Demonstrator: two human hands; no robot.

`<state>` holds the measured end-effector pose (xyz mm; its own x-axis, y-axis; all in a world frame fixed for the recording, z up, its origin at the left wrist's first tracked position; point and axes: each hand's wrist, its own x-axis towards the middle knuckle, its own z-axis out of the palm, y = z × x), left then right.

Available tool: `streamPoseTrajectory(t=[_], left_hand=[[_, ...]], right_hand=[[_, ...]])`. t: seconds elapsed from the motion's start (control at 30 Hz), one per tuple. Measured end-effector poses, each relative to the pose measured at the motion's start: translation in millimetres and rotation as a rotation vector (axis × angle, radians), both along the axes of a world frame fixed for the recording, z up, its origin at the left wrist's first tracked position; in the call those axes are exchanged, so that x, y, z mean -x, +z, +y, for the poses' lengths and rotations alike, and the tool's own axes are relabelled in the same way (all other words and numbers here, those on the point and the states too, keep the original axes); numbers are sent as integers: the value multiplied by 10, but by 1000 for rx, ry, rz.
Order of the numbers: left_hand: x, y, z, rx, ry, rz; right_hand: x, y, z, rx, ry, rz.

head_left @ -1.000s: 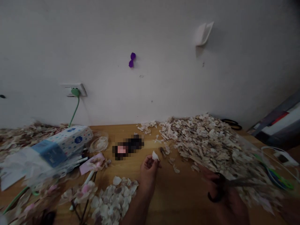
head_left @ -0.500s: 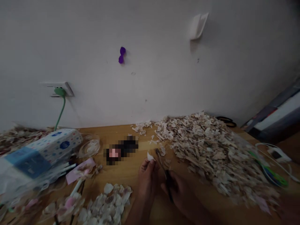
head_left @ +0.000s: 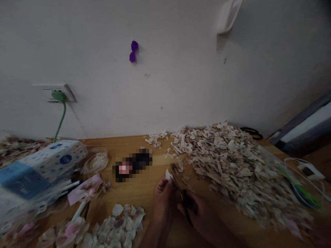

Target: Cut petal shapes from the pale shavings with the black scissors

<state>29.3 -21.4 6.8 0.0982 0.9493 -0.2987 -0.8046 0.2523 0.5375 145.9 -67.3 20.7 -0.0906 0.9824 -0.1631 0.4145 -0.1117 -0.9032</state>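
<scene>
My left hand (head_left: pixel 162 196) is closed, pinching a small pale petal (head_left: pixel 168 174) between thumb and fingers. A pair of scissors (head_left: pixel 189 203) with dark handles is gripped in my right hand (head_left: pixel 204 212). Its blades point up and away, close beside the petal's right edge; whether they touch it I cannot tell. Left of my hands lies a small pile of rounded, pale dried petals (head_left: pixel 117 222). To the right spreads a large heap of dry, papery scraps (head_left: pixel 230 165).
A tissue pack (head_left: pixel 55 156) and artificial flowers (head_left: pixel 69 230) crowd the left side. A blurred-out dark item (head_left: pixel 137 163) lies mid-table. Another black-handled tool (head_left: pixel 252 132) rests at the back right, near a white cable box (head_left: pixel 311 170). Behind the table stands a wall (head_left: pixel 181 86).
The scissors' blades have come closer to the petal, which now leans more upright beside them. Both hands have stayed in nearly the same place, while my view has shifted slightly.
</scene>
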Motion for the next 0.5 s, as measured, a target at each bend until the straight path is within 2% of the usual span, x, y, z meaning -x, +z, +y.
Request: streamPoseTrajectory(t=[0.5], left_hand=[[6,-20,-1,6,-10,-15]], right_hand=[[-5,8,12,32,-8,-8]])
